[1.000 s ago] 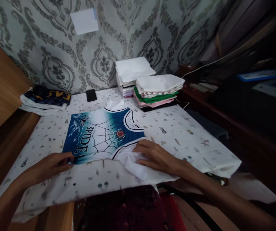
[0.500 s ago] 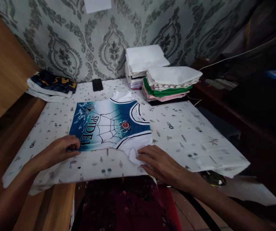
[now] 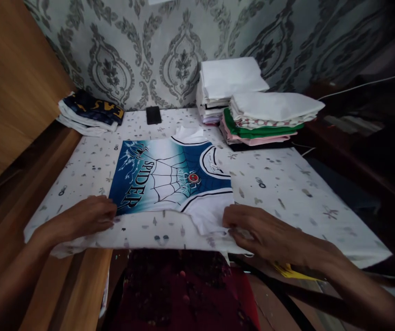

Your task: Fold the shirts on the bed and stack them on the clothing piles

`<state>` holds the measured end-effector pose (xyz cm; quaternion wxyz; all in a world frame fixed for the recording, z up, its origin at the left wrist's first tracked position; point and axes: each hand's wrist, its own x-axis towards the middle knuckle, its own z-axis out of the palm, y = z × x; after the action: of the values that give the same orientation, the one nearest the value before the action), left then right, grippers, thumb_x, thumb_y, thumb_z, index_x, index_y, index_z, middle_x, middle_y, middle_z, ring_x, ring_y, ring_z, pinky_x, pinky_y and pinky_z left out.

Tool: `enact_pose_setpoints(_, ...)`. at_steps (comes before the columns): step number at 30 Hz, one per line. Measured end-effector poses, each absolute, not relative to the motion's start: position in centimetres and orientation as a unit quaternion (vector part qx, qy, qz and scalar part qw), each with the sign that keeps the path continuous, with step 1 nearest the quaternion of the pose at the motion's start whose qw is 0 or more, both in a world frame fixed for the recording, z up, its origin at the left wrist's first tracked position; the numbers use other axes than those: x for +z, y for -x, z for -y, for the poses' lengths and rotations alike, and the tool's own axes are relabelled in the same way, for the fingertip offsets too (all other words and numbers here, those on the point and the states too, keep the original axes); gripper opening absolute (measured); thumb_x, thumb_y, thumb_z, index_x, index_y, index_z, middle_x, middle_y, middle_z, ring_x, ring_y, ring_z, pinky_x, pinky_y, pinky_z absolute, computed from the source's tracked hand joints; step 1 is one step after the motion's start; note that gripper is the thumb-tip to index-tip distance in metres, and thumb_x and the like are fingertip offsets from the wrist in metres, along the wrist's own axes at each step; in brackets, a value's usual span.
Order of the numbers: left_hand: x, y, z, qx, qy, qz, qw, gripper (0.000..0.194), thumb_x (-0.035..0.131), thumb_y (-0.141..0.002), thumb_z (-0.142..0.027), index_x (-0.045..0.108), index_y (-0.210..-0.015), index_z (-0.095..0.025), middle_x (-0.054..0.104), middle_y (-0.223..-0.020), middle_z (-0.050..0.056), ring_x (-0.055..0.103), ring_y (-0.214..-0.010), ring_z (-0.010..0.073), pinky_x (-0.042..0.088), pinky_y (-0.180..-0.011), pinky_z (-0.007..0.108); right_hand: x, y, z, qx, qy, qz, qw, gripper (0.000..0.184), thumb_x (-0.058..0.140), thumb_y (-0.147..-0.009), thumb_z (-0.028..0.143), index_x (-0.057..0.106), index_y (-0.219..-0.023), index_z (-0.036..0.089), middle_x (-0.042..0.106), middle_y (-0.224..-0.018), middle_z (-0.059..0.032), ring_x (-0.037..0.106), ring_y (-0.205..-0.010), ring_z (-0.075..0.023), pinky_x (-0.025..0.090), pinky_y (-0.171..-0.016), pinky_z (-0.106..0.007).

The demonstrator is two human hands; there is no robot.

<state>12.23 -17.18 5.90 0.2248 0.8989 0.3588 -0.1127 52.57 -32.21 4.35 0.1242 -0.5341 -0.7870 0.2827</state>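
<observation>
A blue and white T-shirt (image 3: 169,177) with a spider web print and the word SPIDER lies flat, its neckline to the right. My left hand (image 3: 92,214) is closed at the near corner of its hem, fingers curled on the cloth edge. On the other side, my right hand (image 3: 252,227) pinches the end of the white near sleeve (image 3: 207,214). The far sleeve (image 3: 190,133) lies partly folded. Under the shirt is a table covered by a white printed cloth (image 3: 280,184).
Folded clothes stand in a white-topped pile (image 3: 231,78) and a pile with green and pink layers (image 3: 266,126) at the back right. Dark and white folded clothes (image 3: 90,115) lie at the back left, beside a black phone (image 3: 153,115). A wooden panel (image 3: 14,87) borders the left.
My right hand has gone from resting on the sleeve to pinching its end, and the sleeve is pulled straighter. My left hand stays at the hem. The view has shifted.
</observation>
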Motion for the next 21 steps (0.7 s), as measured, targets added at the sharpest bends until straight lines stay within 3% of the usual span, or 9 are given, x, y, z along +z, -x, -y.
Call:
enact_pose_setpoints(3,6.1,-12.3,17.7,-0.135,-0.88,-0.37,0.266,0.027,0.051,-0.092,-0.047,0.066,-0.089,-0.024,0.063,-0.077,0.0,0.056,-0.071,0.0167,0.039,-0.064,0.026,3.8,-51.5,31.2,0.264,0.502,0.819,0.088,0.023,0.046,-0.097,0.033,0.062,-0.082,0.023,0.065,-0.088,-0.007,0.062,-0.08,-0.0214,0.05,-0.074,-0.036)
enact_pose_setpoints(6,5.7,-14.0,18.1,-0.085,-0.895,-0.368,0.239,0.03,0.042,-0.097,-0.042,0.066,-0.092,-0.024,0.066,-0.079,0.0,0.059,-0.071,0.016,0.039,-0.064,0.026,3.0,-49.0,29.4,0.21,0.476,0.849,0.089,0.027,0.042,-0.1,0.031,0.063,-0.086,0.021,0.063,-0.086,-0.0059,0.06,-0.077,-0.0189,0.047,-0.069,-0.032)
enact_pose_setpoints(10,4.0,-16.0,18.4,-0.029,-0.918,-0.355,0.174,0.026,0.042,-0.096,-0.033,0.067,-0.098,-0.024,0.071,-0.098,0.003,0.064,-0.088,0.0203,0.045,-0.071,0.028,1.4,-45.0,26.3,0.116,0.454,0.879,0.086,0.016,0.048,-0.098,0.022,0.064,-0.094,0.018,0.063,-0.093,-0.0078,0.058,-0.082,-0.0188,0.042,-0.064,-0.029)
enact_pose_setpoints(13,3.1,-15.8,18.4,-0.021,-0.921,-0.361,0.145,0.024,0.044,-0.094,-0.031,0.065,-0.104,-0.025,0.069,-0.103,0.005,0.063,-0.09,0.021,0.046,-0.07,0.029,0.5,-43.3,24.8,0.08,0.473,0.876,0.049,0.014,0.049,-0.095,0.015,0.062,-0.09,0.017,0.063,-0.093,-0.0078,0.057,-0.081,-0.0186,0.036,-0.058,-0.027)
enact_pose_setpoints(18,3.5,-14.5,16.4,-0.006,-0.907,-0.38,0.18,0.024,0.045,-0.096,-0.038,0.064,-0.099,-0.024,0.065,-0.09,0.002,0.059,-0.078,0.0176,0.044,-0.068,0.029,0.5,-43.4,24.2,0.125,0.448,0.884,0.05,0.021,0.043,-0.098,0.016,0.062,-0.09,0.017,0.063,-0.092,-0.0069,0.056,-0.08,-0.0174,0.036,-0.058,-0.026)
enact_pose_setpoints(21,3.2,-15.1,13.2,0.06,-0.91,-0.365,0.189,0.027,0.042,-0.097,-0.038,0.063,-0.099,-0.021,0.063,-0.095,0.004,0.058,-0.084,0.0181,0.045,-0.077,0.03,0.4,-43.7,24.0,0.157,0.433,0.885,0.072,0.019,0.046,-0.096,0.016,0.065,-0.101,0.018,0.062,-0.096,-0.0067,0.057,-0.08,-0.0163,0.038,-0.06,-0.026)
